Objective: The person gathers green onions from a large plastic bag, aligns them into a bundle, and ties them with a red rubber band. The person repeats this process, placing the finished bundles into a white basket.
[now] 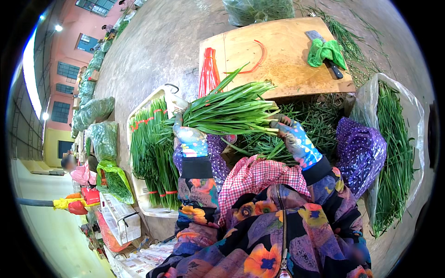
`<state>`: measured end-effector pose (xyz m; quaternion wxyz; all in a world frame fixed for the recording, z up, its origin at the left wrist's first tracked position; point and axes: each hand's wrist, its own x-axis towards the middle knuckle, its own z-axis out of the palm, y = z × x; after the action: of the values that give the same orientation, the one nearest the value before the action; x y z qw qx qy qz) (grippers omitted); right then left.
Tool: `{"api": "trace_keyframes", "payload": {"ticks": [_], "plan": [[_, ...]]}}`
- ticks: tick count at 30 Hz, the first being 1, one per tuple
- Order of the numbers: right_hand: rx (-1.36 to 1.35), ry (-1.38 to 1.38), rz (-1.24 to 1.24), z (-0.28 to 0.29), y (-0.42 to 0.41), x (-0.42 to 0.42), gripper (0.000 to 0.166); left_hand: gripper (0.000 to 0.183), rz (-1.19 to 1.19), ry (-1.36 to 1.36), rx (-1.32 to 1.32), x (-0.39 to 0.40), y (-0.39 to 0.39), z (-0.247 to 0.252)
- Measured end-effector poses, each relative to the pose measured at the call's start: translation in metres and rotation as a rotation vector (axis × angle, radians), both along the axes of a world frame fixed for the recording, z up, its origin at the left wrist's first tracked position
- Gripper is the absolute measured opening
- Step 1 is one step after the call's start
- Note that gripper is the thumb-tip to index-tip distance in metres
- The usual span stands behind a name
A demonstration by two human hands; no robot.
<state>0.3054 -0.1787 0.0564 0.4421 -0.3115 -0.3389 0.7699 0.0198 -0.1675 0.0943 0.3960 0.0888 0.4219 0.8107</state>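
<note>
My left hand (189,133), in a patterned glove, grips the leafy end of a loose bunch of green garlic chives (226,109). At the pale cut ends, my right hand (290,132) is closed round some stems. The bunch lies across in front of me, above my lap, beside the near edge of a wooden board (278,41). Red plastic ties (209,74) lie on the board's left part, one red strip (259,57) curled apart from them. A cleaver (335,69) rests at the board's right with a green cloth (325,52) over it.
Left of me stands a white plastic crate (153,212) with chive bundles tied in red. Loose leaves (313,114) lie below the board. To the right is a clear plastic bag (382,83) of chives. Another person (83,173) is at the far left, near filled bags.
</note>
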Motion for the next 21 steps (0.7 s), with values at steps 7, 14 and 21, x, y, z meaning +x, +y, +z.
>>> {"api": "trace_keyframes", "payload": {"ticks": [7,14,21], "plan": [[0.003,0.133,0.006,-0.017,-0.007,-0.013,0.039,0.035,-0.071,-0.048,0.010,-0.017,0.003,-0.008],[0.069,0.012,-0.110,-0.017,-0.010,-0.011,0.045,0.027,-0.072,-0.041,0.013,0.016,0.003,0.026],[0.177,-0.186,-0.011,-0.027,-0.004,-0.009,0.045,0.020,-0.095,-0.086,0.144,0.043,0.008,0.050]]}}
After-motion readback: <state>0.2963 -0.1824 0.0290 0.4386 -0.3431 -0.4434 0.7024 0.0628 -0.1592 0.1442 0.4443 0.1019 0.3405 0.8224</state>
